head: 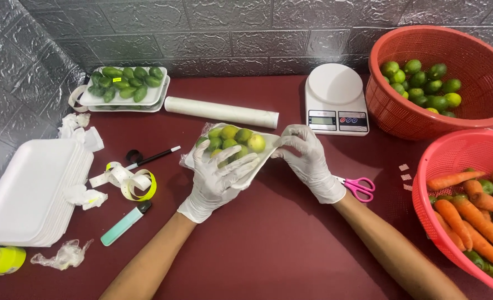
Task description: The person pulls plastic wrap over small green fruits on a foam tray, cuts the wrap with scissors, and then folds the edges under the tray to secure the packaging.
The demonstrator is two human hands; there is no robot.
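Dark red tabletop against a grey embossed wall. I see my left hand (219,180), gloved, fingers spread flat over a white foam tray of limes (234,141) wrapped in clear film, pressing it from the near side. My right hand (308,161), also gloved, pinches the film at the tray's right edge. Just behind the tray lies a film roll (221,111); right of that sits a kitchen scale (336,100). Pink scissors (361,187) lie near-right of the tray.
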